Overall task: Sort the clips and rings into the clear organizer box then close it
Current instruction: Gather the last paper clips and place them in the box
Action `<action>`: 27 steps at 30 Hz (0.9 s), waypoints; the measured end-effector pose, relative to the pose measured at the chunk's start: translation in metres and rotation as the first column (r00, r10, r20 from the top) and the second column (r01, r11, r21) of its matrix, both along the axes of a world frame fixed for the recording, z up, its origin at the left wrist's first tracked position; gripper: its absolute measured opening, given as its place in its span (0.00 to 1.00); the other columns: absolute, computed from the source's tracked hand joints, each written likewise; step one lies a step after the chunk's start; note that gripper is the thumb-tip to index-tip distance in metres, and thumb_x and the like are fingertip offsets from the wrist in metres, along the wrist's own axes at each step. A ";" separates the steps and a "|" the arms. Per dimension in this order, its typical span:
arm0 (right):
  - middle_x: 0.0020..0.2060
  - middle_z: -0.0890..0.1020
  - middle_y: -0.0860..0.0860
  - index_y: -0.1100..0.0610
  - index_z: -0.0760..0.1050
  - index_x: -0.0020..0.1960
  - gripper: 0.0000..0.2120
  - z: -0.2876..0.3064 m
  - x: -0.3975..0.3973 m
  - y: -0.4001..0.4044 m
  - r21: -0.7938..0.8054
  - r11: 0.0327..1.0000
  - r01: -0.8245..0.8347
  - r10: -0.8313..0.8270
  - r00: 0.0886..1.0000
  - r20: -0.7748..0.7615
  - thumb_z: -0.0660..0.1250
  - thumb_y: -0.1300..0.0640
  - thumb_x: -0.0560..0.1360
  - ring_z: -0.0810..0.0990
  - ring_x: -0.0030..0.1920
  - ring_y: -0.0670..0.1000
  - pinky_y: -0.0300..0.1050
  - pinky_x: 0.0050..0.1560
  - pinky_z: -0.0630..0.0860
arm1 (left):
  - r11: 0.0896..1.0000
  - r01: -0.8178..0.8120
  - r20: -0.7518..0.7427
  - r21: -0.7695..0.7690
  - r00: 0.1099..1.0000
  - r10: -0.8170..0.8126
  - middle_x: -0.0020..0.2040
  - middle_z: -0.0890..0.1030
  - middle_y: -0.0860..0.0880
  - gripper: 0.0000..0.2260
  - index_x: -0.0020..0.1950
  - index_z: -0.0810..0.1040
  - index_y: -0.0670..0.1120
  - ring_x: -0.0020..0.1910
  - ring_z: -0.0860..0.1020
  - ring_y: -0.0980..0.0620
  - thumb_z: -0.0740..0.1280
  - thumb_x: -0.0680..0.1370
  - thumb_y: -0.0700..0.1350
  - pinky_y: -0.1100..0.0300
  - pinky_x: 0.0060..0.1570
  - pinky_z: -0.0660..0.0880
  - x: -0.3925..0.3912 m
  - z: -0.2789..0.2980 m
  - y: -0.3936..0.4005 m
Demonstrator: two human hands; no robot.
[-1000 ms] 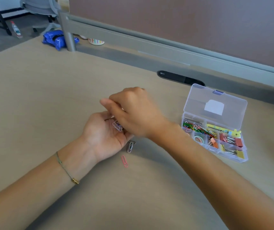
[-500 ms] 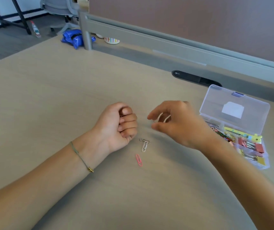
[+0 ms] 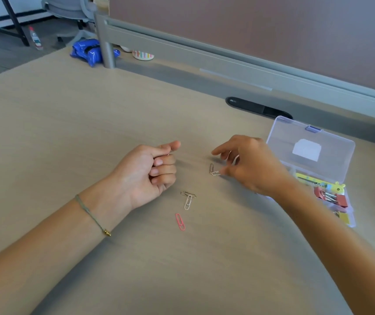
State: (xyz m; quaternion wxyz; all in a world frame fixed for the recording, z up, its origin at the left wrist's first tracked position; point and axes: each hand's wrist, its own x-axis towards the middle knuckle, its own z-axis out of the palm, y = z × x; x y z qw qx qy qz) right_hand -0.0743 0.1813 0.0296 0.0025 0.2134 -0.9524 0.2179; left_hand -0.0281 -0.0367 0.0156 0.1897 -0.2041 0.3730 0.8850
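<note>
My left hand (image 3: 152, 171) rests on the desk curled into a fist, palm up; a glint of metal shows by its index finger. My right hand (image 3: 250, 164) hovers just left of the clear organizer box (image 3: 341, 144) and pinches silver paper clips (image 3: 213, 171) whose ends touch the desk. The box stands with its lid up; red binder clips (image 3: 332, 198) and yellow pieces lie in its compartments, partly hidden by my right wrist. Two linked silver clips (image 3: 188, 198) and a pink clip (image 3: 180, 221) lie loose between my hands.
A black cable slot (image 3: 259, 109) sits behind the box, below the grey divider panel (image 3: 250, 30). A blue bag (image 3: 88, 51) and a striped bowl (image 3: 143, 55) are at the desk's far left corner. A bottle (image 3: 35, 38) stands on the floor.
My right hand left my left palm and moved right with silver clips, lowering them to the desk. My left hand closed into a fist.
</note>
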 end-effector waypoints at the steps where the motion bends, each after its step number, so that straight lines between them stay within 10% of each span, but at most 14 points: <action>1: 0.43 0.81 0.46 0.51 0.84 0.53 0.16 0.001 -0.001 0.001 0.044 0.999 -0.024 0.023 0.999 0.025 0.77 0.61 0.67 0.79 0.42 0.46 0.40 0.48 0.77 | 1.000 -0.002 0.010 -0.011 1.000 0.002 0.26 0.61 0.53 0.11 0.52 0.77 0.43 0.20 0.57 0.58 0.55 0.83 0.37 0.65 0.22 0.51 -0.001 -0.001 0.001; 16: 0.34 0.81 0.50 0.56 0.81 0.39 0.06 -0.001 -0.009 -0.004 0.473 0.831 -0.292 0.421 0.886 -0.193 0.72 0.66 0.68 0.79 0.33 0.57 0.42 0.34 0.66 | 0.999 -0.008 0.018 -0.045 1.000 0.009 0.28 0.68 0.50 0.11 0.52 0.77 0.41 0.21 0.59 0.57 0.55 0.81 0.35 0.65 0.22 0.53 -0.003 -0.003 0.001; 21: 0.43 0.79 0.52 0.57 0.76 0.48 0.09 0.012 -0.004 -0.013 0.655 0.692 -0.304 0.469 0.879 -0.087 0.60 0.55 0.80 0.78 0.42 0.59 0.48 0.41 0.72 | 0.999 0.003 0.012 -0.054 1.000 -0.003 0.29 0.68 0.49 0.11 0.51 0.77 0.41 0.21 0.60 0.57 0.55 0.81 0.35 0.65 0.24 0.52 -0.003 -0.002 0.000; 27: 0.32 0.81 0.45 0.52 0.80 0.38 0.03 0.036 -0.001 -0.014 0.235 0.942 -0.239 0.242 0.970 0.017 0.70 0.56 0.71 0.77 0.34 0.47 0.44 0.41 0.77 | 0.984 0.171 0.011 -0.038 0.985 -0.171 0.30 0.69 0.48 0.13 0.51 0.78 0.40 0.20 0.61 0.58 0.54 0.80 0.33 0.67 0.19 0.53 0.003 -0.003 0.007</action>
